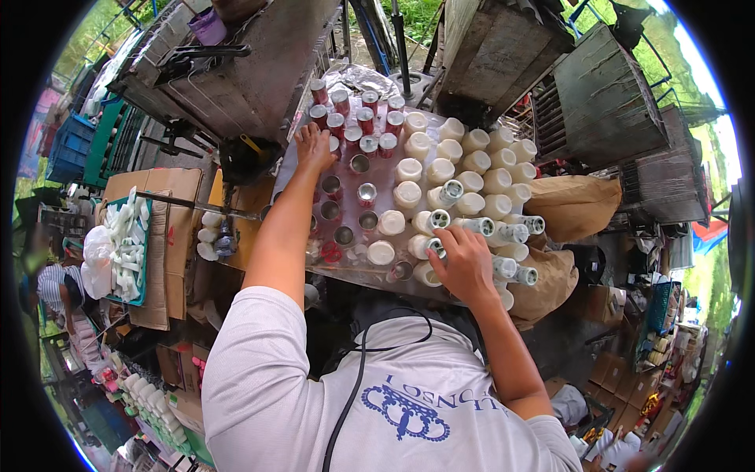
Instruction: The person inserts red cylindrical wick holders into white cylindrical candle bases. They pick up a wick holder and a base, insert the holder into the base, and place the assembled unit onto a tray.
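Observation:
At the far left of the table, my left hand (314,149) is curled down among red cylindrical containers with silvery tops (365,118). Its fingers cover whatever is under them, and another red container (334,145) stands beside them. My right hand (465,263) has its thumb and fingers around the end of a clear glass tumbler (436,249), which lies tilted among cream-coloured rounded containers (472,182). More clear tumblers (514,233) lean over the cream containers to the right. Between my hands stand open-topped cups (344,235), some reddish, and a silvery-topped cup (366,194).
Dark metal cabinets (503,55) stand behind the table (346,271). A brown paper sack (574,206) hangs at its right side. On the left, a teal tray (141,295) holds white pieces over cardboard (169,236). A black cable (346,409) runs down across my shirt.

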Demonstrator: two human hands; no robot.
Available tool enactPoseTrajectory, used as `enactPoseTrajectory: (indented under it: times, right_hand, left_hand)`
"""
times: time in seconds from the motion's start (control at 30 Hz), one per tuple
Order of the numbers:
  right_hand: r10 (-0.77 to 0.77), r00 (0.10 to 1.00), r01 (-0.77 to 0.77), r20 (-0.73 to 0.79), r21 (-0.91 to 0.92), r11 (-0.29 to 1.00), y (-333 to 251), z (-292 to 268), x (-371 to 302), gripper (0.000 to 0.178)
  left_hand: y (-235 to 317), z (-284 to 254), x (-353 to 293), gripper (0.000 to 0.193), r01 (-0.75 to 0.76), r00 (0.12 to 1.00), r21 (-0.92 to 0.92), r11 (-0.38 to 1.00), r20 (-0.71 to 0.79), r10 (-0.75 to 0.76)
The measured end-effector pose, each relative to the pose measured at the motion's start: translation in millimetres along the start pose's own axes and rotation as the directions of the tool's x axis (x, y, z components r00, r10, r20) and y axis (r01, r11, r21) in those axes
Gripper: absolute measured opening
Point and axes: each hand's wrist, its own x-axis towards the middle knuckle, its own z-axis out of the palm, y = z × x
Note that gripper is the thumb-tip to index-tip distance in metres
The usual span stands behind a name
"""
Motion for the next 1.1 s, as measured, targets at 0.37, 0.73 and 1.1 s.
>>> enactPoseTrajectory:
  times: [0.37, 0.73, 1.1]
  right_hand:
    - [0.012, 0.998, -0.005, -0.059, 0.112, 0.994, 5.5, -16.2, -11.6, 0.027]
    - [0.000, 1.000, 0.004, -0.007, 0.618, 0.786, -23.0, -30.3, 43.6, 0.021]
    - [-0.248, 0.958, 0.282, -0.142, 0.604, 0.745, -72.4, -45.9, 93.2, 0.030]
  left_hand:
    - [-7.9, -12.2, -16.0, 0.060, -0.010, 0.977, -0.330, 0.944, -0.204, -0.061]
    - [38.6, -123.2, -116.4, 0.036, -0.163, 0.948, -0.572, -0.804, 0.134, -0.287]
    - [99.7, -188.5, -225.1, 0.045, -0.367, 0.856, -0.851, 0.376, -0.468, -0.222]
